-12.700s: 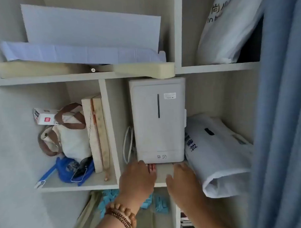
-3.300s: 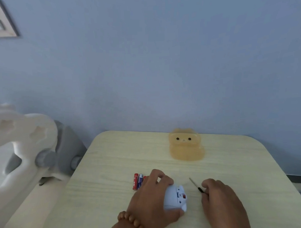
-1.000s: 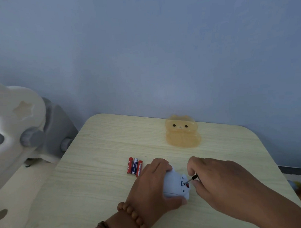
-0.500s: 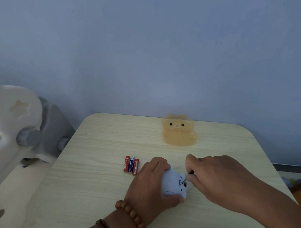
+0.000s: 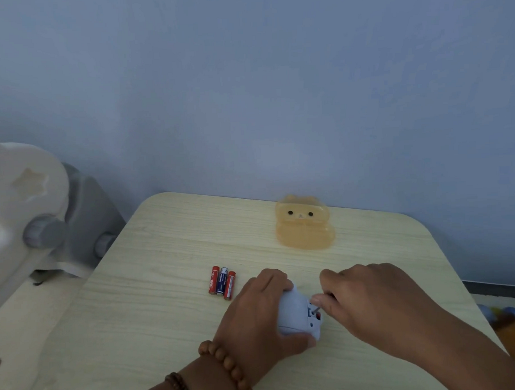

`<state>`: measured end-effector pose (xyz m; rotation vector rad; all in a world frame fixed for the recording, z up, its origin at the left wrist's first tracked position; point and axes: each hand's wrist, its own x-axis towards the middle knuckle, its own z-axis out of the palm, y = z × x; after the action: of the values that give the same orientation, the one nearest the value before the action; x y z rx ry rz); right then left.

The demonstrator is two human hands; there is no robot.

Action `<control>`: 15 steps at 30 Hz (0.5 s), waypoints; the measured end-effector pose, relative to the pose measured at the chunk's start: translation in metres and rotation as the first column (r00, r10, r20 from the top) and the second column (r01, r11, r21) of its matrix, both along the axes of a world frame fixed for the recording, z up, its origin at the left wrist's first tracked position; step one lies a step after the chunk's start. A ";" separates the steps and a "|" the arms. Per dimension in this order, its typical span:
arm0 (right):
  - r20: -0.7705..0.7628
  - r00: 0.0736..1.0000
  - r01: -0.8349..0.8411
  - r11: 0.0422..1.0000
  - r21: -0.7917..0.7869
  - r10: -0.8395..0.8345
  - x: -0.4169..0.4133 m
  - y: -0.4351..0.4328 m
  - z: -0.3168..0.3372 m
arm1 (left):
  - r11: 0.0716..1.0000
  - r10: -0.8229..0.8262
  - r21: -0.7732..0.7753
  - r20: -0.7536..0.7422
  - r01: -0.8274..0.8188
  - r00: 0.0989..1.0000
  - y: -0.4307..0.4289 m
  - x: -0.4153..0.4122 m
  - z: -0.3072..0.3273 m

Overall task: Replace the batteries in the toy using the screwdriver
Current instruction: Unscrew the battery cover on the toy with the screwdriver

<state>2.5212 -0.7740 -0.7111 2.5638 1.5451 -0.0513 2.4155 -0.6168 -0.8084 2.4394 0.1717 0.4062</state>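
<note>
Three small cylindrical batteries [image 5: 222, 283]: two red, one blue-and-white. One pale blue plastic toy [image 5: 292, 310]. One thin metal screwdriver [image 5: 315, 309]. One translucent orange bear-shaped plastic shell [image 5: 304, 226]. Two wooden bead bracelets [image 5: 224, 362]. One light wood-grain counter [image 5: 167, 314].

Matt pale wood-grain table [image 5: 167, 314], smooth white plastic toy [image 5: 294, 313], translucent amber plastic cover [image 5: 304, 231], glossy batteries [image 5: 222, 282]

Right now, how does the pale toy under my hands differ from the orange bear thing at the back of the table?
The pale toy is opaque bluish-white; the orange bear piece is translucent amber. The toy is gripped by the left hand with the screwdriver at it; the bear piece lies untouched. Both rest on the table.
</note>
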 end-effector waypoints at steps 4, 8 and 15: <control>-0.126 0.992 0.020 0.999 0.045 -0.014 -0.002 -0.005 0.003 | 1.000 0.004 0.005 -0.004 -0.004 1.000 -0.001 -0.001 0.000; -0.091 0.996 -0.007 1.000 0.024 0.009 -0.001 -0.005 0.003 | 1.000 0.005 0.019 -0.010 -0.005 1.000 -0.001 -0.001 0.001; 0.162 0.986 -0.053 0.986 0.155 0.028 0.010 -0.007 -0.020 | 1.000 0.005 0.025 -0.002 -0.005 1.000 -0.001 -0.001 0.001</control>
<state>2.5310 -0.7805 -0.7308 2.5788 1.5993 0.2869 2.4147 -0.6177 -0.8070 2.4647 0.1746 0.4107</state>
